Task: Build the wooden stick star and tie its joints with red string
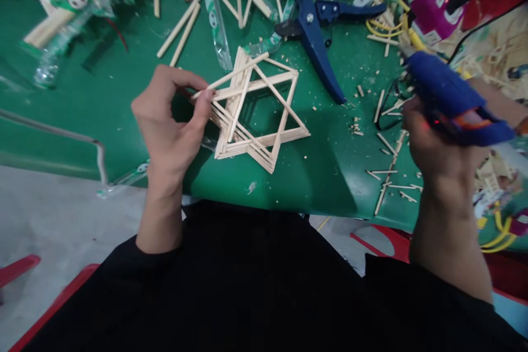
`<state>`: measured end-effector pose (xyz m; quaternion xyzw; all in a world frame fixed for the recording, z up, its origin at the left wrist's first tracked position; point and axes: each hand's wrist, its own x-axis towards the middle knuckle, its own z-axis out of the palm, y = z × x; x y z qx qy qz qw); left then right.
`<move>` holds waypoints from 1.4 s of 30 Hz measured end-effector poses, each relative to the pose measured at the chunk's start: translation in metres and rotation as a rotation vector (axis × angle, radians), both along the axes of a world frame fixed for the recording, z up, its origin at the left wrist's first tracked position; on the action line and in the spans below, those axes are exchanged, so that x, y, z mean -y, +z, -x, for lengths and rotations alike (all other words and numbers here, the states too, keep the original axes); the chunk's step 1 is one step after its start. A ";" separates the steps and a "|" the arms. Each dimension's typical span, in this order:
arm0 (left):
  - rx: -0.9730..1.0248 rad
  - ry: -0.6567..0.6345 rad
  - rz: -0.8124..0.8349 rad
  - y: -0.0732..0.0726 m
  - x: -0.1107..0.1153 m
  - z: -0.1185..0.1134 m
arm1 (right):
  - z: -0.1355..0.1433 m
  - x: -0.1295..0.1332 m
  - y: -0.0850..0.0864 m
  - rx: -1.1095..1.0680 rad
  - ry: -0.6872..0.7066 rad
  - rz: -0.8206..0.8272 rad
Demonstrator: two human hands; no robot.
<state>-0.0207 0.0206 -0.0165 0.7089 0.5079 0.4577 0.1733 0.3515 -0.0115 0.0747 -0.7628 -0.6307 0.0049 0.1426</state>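
Note:
A six-pointed star frame built from stacked thin wooden sticks lies near the front edge of the green table. At its left corner my left hand pinches a wooden stick between thumb and finger; the stick slants across the top of the star. Whether those fingers also grip the frame is hard to see. My right hand is closed around a blue glue gun, held off to the right, apart from the star. A small red light glows on the gun. Its nozzle points up and left.
A blue-handled cutter lies behind the star. Bundles of sticks in plastic wrap fill the back left. Loose sticks and cut bits are scattered at right, near a purple power block with yellow cables. Red stools stand below.

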 end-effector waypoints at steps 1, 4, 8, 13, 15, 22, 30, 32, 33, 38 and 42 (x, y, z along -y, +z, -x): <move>-0.023 0.002 -0.005 0.001 0.000 0.000 | 0.012 0.004 0.007 -0.078 0.074 -0.031; -0.048 -0.004 -0.006 0.002 -0.001 0.001 | 0.054 0.009 0.028 -0.427 0.453 0.109; -0.048 -0.018 -0.014 0.004 -0.001 0.000 | 0.090 0.002 0.043 -0.565 0.587 0.364; -0.050 -0.040 -0.033 0.008 -0.003 -0.001 | 0.101 -0.011 0.046 -0.569 0.644 0.558; -0.051 -0.045 -0.042 0.010 -0.003 -0.001 | 0.104 -0.014 0.046 -0.584 0.647 0.587; -0.054 -0.079 -0.050 0.009 -0.004 0.001 | 0.115 -0.019 0.044 -0.556 0.583 0.637; -0.064 -0.091 -0.055 0.009 -0.003 0.001 | 0.117 -0.022 0.042 -0.526 0.581 0.644; -0.076 -0.093 -0.062 0.009 -0.003 0.002 | 0.117 -0.022 0.041 -0.519 0.574 0.634; -0.077 -0.094 -0.060 0.009 -0.003 0.002 | 0.117 -0.021 0.040 -0.519 0.574 0.625; -0.053 -0.085 -0.039 0.010 -0.003 0.001 | 0.117 -0.021 0.038 -0.502 0.554 0.623; -0.031 -0.062 -0.001 0.011 -0.002 -0.001 | 0.117 -0.023 0.039 -0.462 0.511 0.632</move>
